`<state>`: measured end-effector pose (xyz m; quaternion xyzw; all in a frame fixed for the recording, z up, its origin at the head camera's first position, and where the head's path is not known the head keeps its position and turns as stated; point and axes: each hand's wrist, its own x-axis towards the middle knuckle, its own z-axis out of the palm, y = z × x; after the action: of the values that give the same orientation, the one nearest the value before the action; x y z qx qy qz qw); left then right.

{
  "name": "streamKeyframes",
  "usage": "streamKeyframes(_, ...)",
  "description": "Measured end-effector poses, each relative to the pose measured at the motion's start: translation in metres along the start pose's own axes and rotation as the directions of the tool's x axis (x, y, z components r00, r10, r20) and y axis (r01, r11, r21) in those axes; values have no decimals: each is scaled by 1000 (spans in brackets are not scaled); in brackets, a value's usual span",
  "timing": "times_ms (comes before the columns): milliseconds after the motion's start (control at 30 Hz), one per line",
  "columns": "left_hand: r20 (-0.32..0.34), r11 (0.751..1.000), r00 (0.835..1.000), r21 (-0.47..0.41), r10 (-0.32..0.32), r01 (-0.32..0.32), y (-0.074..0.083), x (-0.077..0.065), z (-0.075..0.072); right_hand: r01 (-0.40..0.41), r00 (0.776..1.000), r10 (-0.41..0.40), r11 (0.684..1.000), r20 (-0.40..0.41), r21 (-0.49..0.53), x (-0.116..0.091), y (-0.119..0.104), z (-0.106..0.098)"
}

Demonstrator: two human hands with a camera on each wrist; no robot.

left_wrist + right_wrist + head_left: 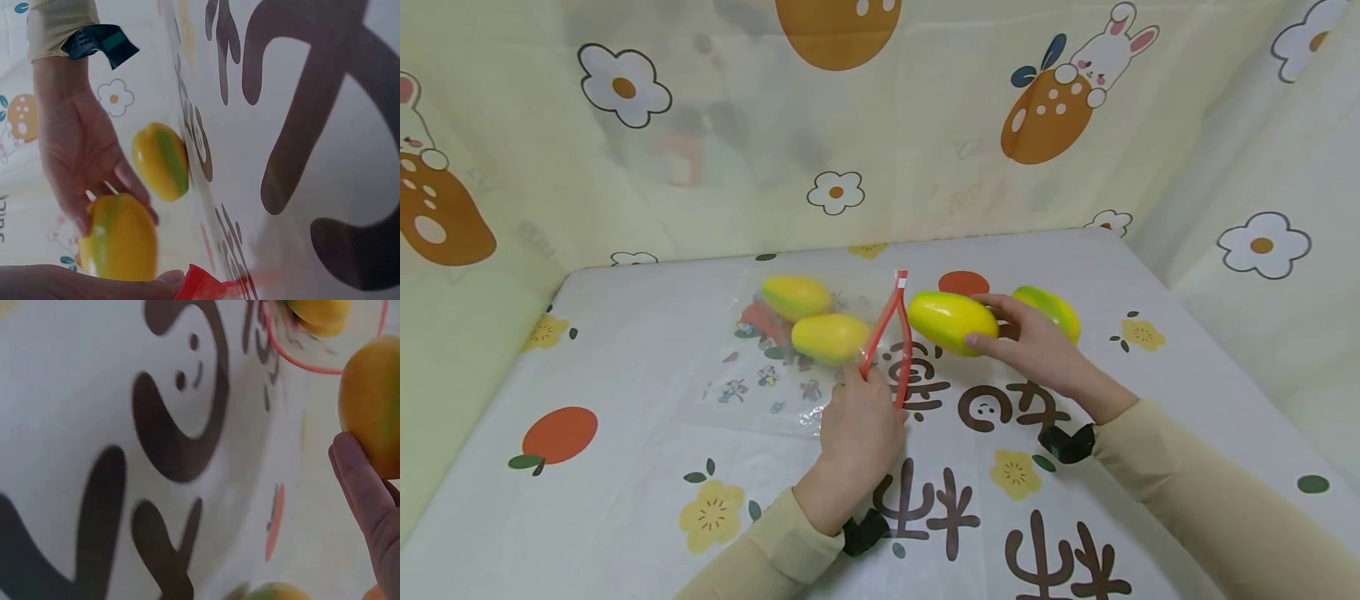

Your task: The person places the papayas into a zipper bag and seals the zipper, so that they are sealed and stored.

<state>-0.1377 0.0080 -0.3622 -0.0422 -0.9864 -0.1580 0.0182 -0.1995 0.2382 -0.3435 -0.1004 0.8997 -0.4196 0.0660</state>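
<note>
My left hand [863,425] pinches the red-edged rim [904,358] of a clear plastic bag [741,412] printed with small cartoon figures. The mouth of the bag gapes toward the right. Inside it lie two yellow mangoes, a rear mango [797,297] and a front mango [831,337]. In my right hand [1037,346] is a glossy yellow-green mango [951,321], gripped by thumb and fingers just right of the bag's mouth. The left wrist view shows this held mango [122,237] raised off the table. Another mango [161,161] rests on the table behind my right hand.
The table is covered by a white cloth [640,500] with printed fruit, flowers and dark lettering. Patterned curtains stand at the back [737,150] and along both sides. A dark strap device [1067,443] sits on my right wrist, another [865,532] on my left.
</note>
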Motion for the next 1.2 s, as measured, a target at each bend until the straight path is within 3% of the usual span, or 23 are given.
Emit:
streamKeyframes(233, 4, 1000, 1000, 19, -8, 8, 2, 0, 0, 38, 995, -31, 997, 92, -72, 3, 4, 18)
streamKeyframes(533, -25, 1000, 1000, 19, -5, 5, 3, -3, 1, 75, 977, -74, 997, 198, 2, 6, 8, 25)
streamKeyframes(667, -28, 1000, 1000, 16, -9, 10, 2, -3, 2, 66, 975, -64, 998, 214, -3, 8, 8, 28)
streamKeyframes(933, -40, 999, 999, 31, -19, 20, 3, -4, 2, 77, 983, -57, 990, 172, -115, 13, 6, 35)
streamKeyframes(1200, -40, 998, 999, 52, -25, 27, 4, -4, 2, 99, 972, -84, 993, 221, -57, 18, 1, 46)
